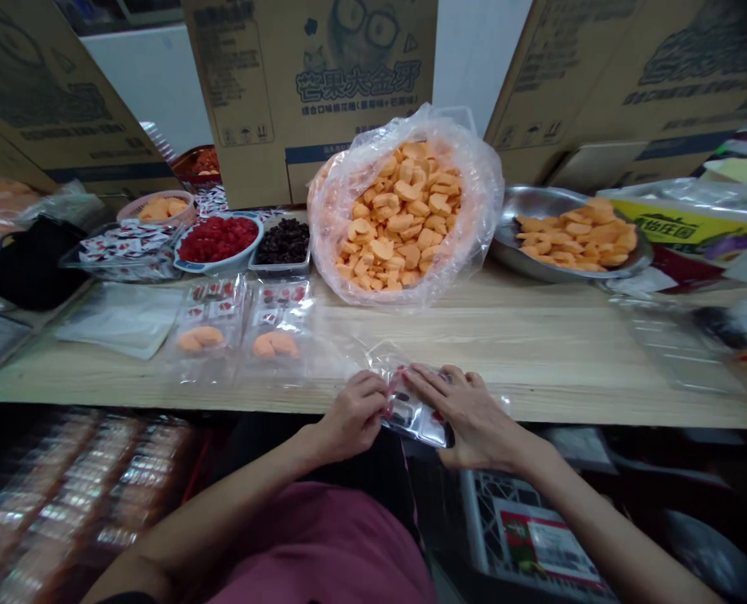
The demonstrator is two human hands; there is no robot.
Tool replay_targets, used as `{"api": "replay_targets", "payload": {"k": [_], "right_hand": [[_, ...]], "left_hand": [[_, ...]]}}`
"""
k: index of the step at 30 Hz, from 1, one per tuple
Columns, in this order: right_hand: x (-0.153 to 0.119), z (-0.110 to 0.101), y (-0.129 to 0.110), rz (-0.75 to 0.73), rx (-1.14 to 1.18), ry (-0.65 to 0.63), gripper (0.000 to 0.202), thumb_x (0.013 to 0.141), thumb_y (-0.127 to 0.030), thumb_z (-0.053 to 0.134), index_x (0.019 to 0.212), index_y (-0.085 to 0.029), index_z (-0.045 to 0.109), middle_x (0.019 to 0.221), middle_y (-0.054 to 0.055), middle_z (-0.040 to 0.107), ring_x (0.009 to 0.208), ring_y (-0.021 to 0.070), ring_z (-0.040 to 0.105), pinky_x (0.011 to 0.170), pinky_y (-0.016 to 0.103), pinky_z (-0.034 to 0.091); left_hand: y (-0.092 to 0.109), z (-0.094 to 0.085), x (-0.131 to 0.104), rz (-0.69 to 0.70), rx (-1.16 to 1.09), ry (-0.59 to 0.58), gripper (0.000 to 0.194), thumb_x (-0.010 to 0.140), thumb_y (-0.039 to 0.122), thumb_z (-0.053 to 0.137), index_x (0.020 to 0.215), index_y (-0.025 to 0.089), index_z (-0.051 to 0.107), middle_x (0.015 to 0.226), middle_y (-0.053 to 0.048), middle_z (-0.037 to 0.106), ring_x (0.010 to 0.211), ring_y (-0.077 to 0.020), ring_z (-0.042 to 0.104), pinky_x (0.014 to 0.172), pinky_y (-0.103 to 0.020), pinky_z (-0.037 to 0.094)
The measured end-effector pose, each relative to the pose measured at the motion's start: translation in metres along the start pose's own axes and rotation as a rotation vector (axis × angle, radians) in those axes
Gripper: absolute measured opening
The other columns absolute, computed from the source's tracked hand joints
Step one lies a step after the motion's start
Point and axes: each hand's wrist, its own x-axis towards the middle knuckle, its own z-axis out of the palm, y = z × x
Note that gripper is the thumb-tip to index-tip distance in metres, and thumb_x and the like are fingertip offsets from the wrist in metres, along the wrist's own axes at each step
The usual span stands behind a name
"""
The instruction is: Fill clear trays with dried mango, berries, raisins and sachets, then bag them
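At the table's front edge, a clear plastic packet (410, 417) with dark and red pieces in its compartments is between my hands. My left hand (359, 417) pinches the packet's left side with curled fingers. From the right, my right hand (477, 424) grips it, fingers laid across the top and the thumb partly hidden. Two similar clear packets lie to the left, a nearer one (277, 344) and a farther one (201, 337), each showing orange pieces, small sachets and red and dark bits.
Behind stand an open plastic bag of orange pieces (404, 218), a metal bowl (505, 205), a bowl of red pieces (217, 239), a tub of dark pieces (284, 242) and a sachet tray (125, 250). Flat clear sheets (127, 317) lie left. Cardboard boxes (260, 159) line the back.
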Motion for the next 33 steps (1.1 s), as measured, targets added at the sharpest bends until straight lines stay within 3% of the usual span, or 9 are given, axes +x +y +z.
{"api": "replay_targets", "payload": {"k": [4,8,12,17,23,29,33], "right_hand": [[-0.006,0.010,-0.009,0.103,-0.018,0.094,0.095,0.056,-0.030,0.055,0.147,-0.018,0.026,0.147,0.011,0.035,0.109,0.0376,0.041,0.079,0.044,0.034],[-0.017,0.017,-0.020,0.187,-0.056,0.149,0.096,0.058,-0.032,0.054,0.147,-0.018,0.023,0.146,0.012,0.037,0.110,0.0400,0.039,0.078,0.046,0.033],[-0.022,0.020,-0.028,0.248,-0.085,0.126,0.095,0.059,-0.033,0.054,0.148,-0.017,0.022,0.148,0.011,0.034,0.112,0.0412,0.038,0.079,0.048,0.033],[-0.015,0.017,-0.025,0.220,-0.117,0.105,0.095,0.059,-0.038,0.058,0.147,-0.021,0.025,0.151,0.015,0.025,0.110,0.0435,0.039,0.078,0.050,0.033],[0.001,0.006,-0.007,0.094,-0.050,0.070,0.097,0.059,-0.039,0.059,0.147,-0.018,0.024,0.150,0.016,0.026,0.111,0.0413,0.040,0.080,0.048,0.034],[0.006,0.012,-0.010,0.145,0.031,0.095,0.094,0.061,-0.038,0.057,0.147,-0.017,0.025,0.149,0.013,0.030,0.110,0.0383,0.040,0.080,0.045,0.035],[0.005,0.019,-0.016,0.202,0.026,0.130,0.094,0.063,-0.042,0.057,0.147,-0.018,0.023,0.148,0.012,0.033,0.109,0.0396,0.040,0.076,0.045,0.035]], "left_hand": [[-0.003,0.002,-0.004,-0.184,0.352,0.054,0.016,0.072,0.004,0.047,0.066,0.018,0.050,0.073,-0.005,0.054,0.078,-0.0195,0.047,0.075,-0.036,0.043],[-0.004,0.003,0.006,-0.294,0.503,-0.017,0.006,0.073,0.012,0.054,0.073,0.017,0.054,0.080,-0.007,0.057,0.082,-0.0217,0.047,0.074,-0.036,0.042],[-0.006,0.004,0.020,-0.301,0.571,-0.101,0.003,0.077,0.019,0.057,0.076,0.017,0.058,0.083,-0.007,0.058,0.084,-0.0232,0.050,0.075,-0.038,0.043],[-0.009,0.008,0.028,-0.293,0.624,-0.147,0.010,0.082,0.014,0.051,0.078,0.016,0.060,0.085,-0.009,0.060,0.083,-0.0232,0.052,0.073,-0.036,0.045],[-0.006,0.001,0.017,-0.111,0.498,-0.205,0.015,0.083,0.007,0.047,0.084,0.017,0.059,0.083,-0.004,0.061,0.079,-0.0184,0.053,0.071,-0.030,0.046],[-0.011,-0.009,0.004,-0.373,0.625,-0.134,0.014,0.073,0.006,0.052,0.067,0.016,0.057,0.074,-0.007,0.060,0.076,-0.0207,0.055,0.071,-0.034,0.046],[-0.009,-0.003,-0.008,-0.407,0.592,-0.047,0.017,0.070,0.007,0.053,0.057,0.017,0.053,0.065,-0.005,0.057,0.068,-0.0187,0.053,0.066,-0.032,0.044]]}}
